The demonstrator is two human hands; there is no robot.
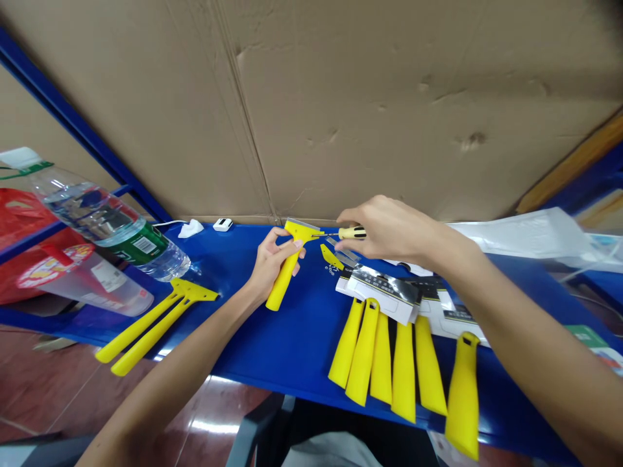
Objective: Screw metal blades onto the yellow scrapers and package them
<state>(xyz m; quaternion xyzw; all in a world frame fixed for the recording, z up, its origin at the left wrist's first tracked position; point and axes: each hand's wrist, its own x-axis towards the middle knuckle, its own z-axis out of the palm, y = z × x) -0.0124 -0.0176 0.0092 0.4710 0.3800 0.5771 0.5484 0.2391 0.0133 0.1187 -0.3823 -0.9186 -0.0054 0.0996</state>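
Note:
My left hand [277,256] is wrapped round a yellow scraper [287,275], its handle pointing down and its wide head up. A metal blade edge shows along the top of that head. In my right hand [382,224] is a screwdriver [351,233] with a cream and black handle. Its thin shaft points left and its tip meets the right side of the scraper head; whether it sits in a screw I cannot tell. Just below lie a loose yellow scraper head piece [331,257], clear blade strips [346,254] and several tiny screws [331,270].
Several yellow handles [379,360] and printed packages [384,292] lie at right on the blue table [243,344]. Two yellow scrapers [160,321] rest at left, near a water bottle [141,243] and a plastic cup [104,285]. Cardboard [341,117] stands behind.

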